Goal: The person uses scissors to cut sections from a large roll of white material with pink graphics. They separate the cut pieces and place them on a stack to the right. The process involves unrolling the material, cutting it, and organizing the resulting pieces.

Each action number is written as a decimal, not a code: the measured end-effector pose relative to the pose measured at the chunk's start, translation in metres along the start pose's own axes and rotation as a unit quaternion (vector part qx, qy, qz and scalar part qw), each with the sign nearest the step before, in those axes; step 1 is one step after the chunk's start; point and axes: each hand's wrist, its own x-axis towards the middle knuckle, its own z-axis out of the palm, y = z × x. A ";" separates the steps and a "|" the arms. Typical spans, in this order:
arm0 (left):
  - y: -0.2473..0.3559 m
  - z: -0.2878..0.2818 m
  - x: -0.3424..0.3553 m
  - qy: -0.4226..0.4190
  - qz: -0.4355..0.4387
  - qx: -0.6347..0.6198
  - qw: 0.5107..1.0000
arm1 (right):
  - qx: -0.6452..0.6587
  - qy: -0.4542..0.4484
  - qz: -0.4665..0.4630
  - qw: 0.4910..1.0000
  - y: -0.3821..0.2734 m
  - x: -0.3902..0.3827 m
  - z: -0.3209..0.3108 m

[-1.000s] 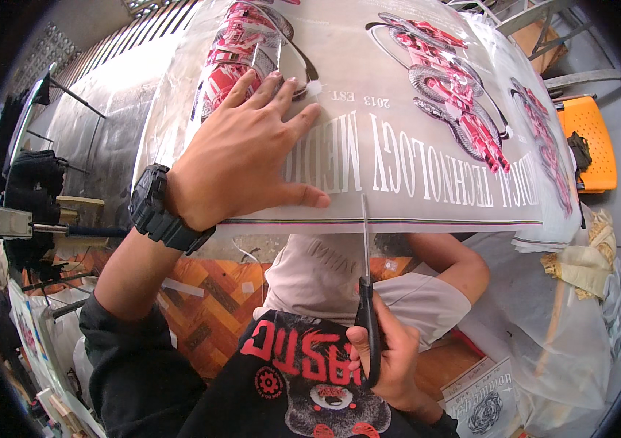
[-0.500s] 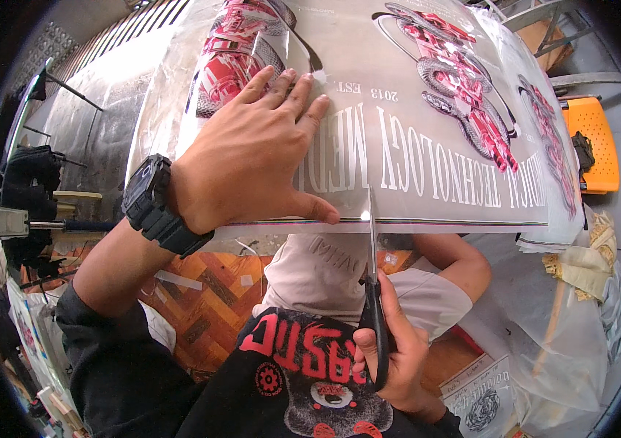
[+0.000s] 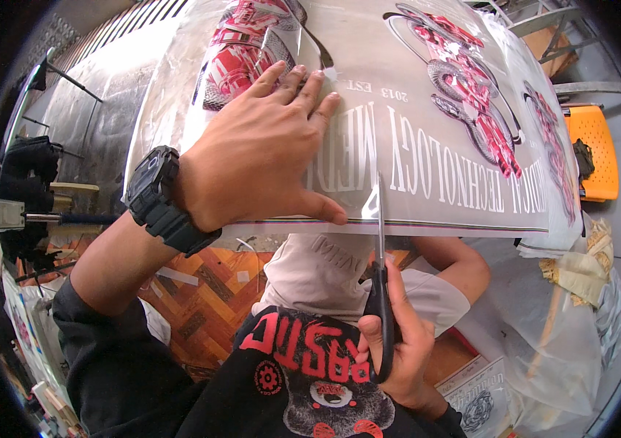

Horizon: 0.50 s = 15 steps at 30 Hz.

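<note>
A large clear printed film sheet (image 3: 427, 117) with red and white graphics and white lettering lies across my lap and stretches away from me. My left hand (image 3: 259, 157), with a black watch on the wrist, presses flat on the sheet near its front edge. My right hand (image 3: 398, 343) grips black-handled scissors (image 3: 380, 263). Their blades point away from me and have entered the sheet's near edge, just right of my left thumb, among the white letters.
An orange plastic chair (image 3: 591, 150) stands at the right. Crumpled clear plastic and paper scraps (image 3: 580, 292) pile up at the lower right. Orange patterned floor (image 3: 201, 292) shows under the sheet. Dark racks and gear (image 3: 26, 168) line the left.
The scissors have moved forward from below the sheet's edge into the film, cutting up between the letters. My left hand stayed pressed on the sheet, shifting slightly.
</note>
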 end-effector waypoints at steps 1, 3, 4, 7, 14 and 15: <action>0.000 -0.001 0.000 0.001 0.000 -0.002 1.000 | 0.006 0.006 -0.002 1.000 0.000 0.001 0.001; 0.000 -0.001 0.000 0.002 0.000 -0.007 1.000 | 0.009 0.012 -0.008 1.000 0.001 0.003 0.002; 0.000 0.000 0.000 0.002 0.000 -0.009 1.000 | 0.006 0.013 -0.013 1.000 0.001 0.004 0.002; 0.001 0.001 0.000 0.003 -0.003 -0.009 1.000 | -0.002 0.010 -0.014 1.000 -0.002 0.008 0.002; 0.001 -0.001 0.000 0.001 -0.001 -0.002 1.000 | 0.005 0.017 -0.024 1.000 0.003 0.014 0.005; 0.001 -0.001 0.001 0.002 -0.001 -0.003 1.000 | 0.008 0.020 -0.029 0.999 0.004 0.016 0.006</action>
